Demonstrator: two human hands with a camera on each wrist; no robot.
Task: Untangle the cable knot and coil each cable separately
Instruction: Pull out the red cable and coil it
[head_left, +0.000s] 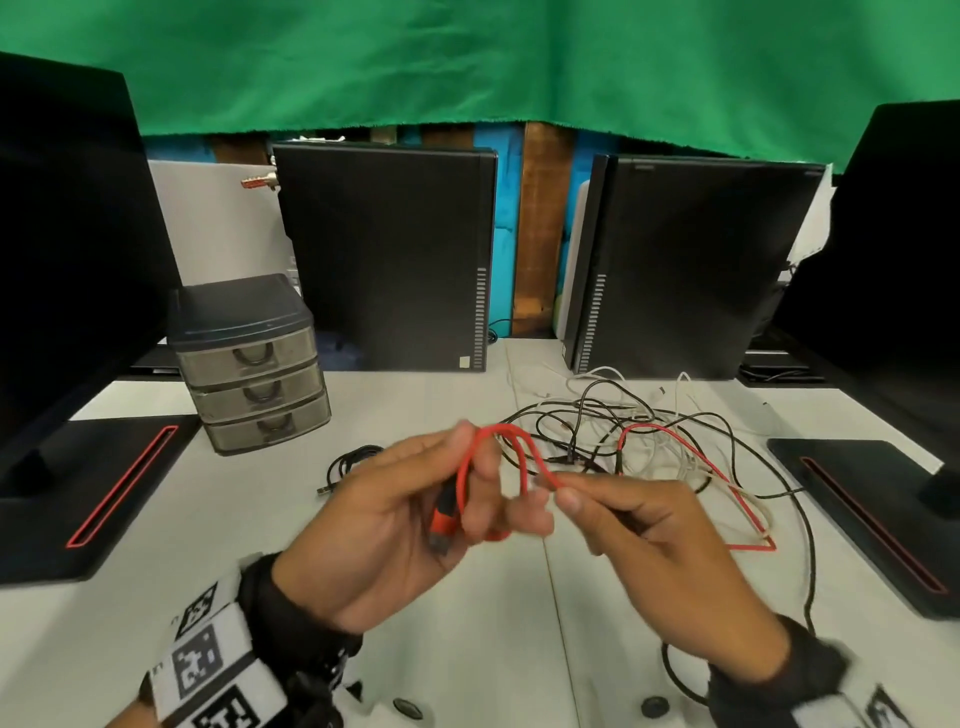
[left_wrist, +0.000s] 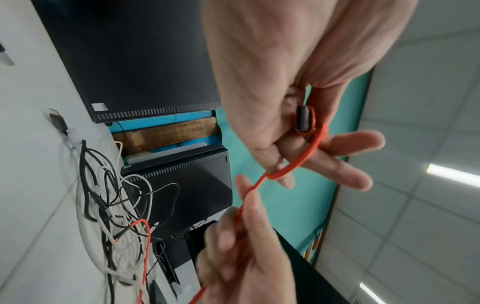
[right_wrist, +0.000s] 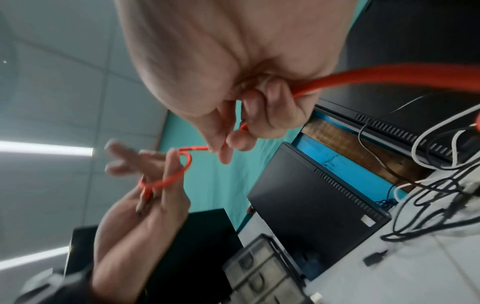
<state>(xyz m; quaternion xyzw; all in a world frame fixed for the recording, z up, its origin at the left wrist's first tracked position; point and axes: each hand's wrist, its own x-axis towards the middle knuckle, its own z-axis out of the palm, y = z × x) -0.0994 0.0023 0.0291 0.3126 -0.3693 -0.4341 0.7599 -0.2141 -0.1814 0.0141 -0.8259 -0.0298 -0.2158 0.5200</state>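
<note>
A red cable (head_left: 524, 452) runs in small loops round the fingers of my left hand (head_left: 467, 488), which holds them above the table; its red and black plug (head_left: 444, 519) lies against the palm. In the left wrist view the plug (left_wrist: 303, 120) sits between thumb and fingers. My right hand (head_left: 576, 493) pinches the same red cable just right of the loops, and the cable (right_wrist: 363, 76) passes through its curled fingers. From there the red cable trails back into a tangle of black and white cables (head_left: 623, 431) on the table.
A small coiled black cable (head_left: 353, 460) lies left of my hands. A grey drawer unit (head_left: 254, 364) stands at back left, two black computer towers (head_left: 389, 254) (head_left: 685, 265) behind. Monitor stands (head_left: 88, 493) (head_left: 872, 514) flank the white table (head_left: 467, 649).
</note>
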